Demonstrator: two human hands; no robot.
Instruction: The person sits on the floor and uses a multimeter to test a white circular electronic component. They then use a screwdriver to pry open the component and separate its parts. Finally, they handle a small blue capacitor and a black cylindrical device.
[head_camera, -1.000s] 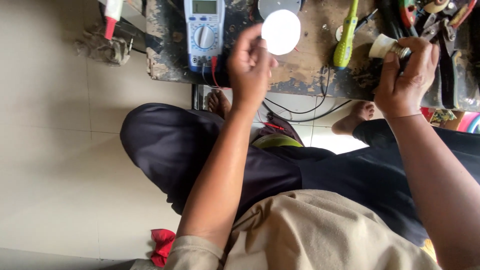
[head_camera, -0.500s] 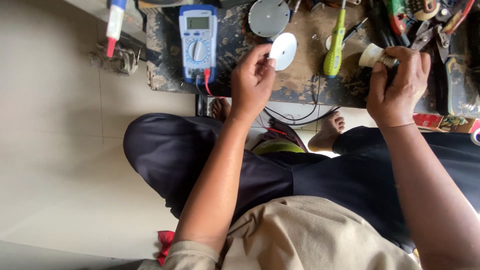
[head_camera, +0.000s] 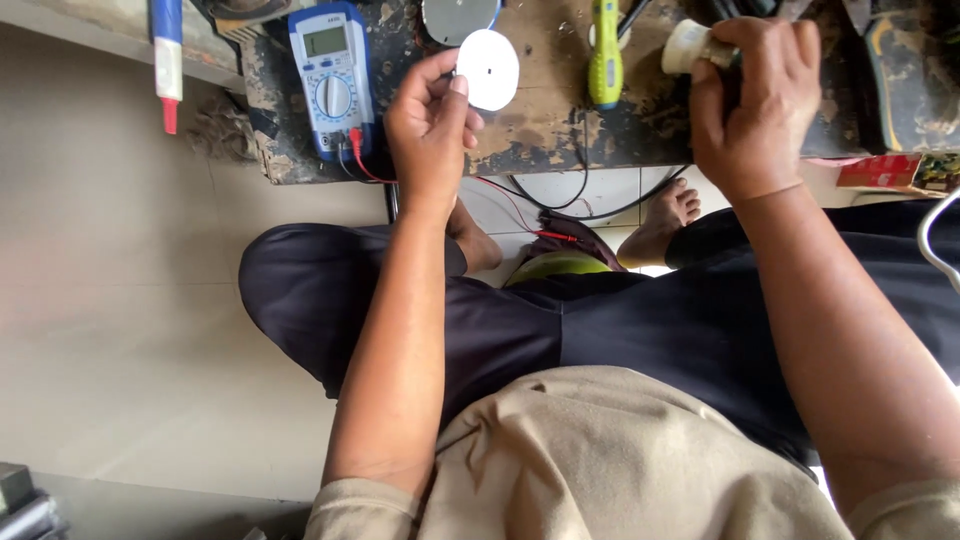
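Head view: left hand (head_camera: 428, 130) pinches white disc (head_camera: 488, 69); right hand (head_camera: 755, 95) grips cream cap (head_camera: 690, 46).

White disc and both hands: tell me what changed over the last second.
The left hand tilted the white disc, from facing the camera to edge-on and back again. The right hand kept hold of the small pale cylindrical part. The blue multimeter and yellow-green screwdriver stayed on the bench.

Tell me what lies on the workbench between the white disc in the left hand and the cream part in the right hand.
In the head view, a yellow-green screwdriver lies between the white disc and the cream part, on the stained workbench.
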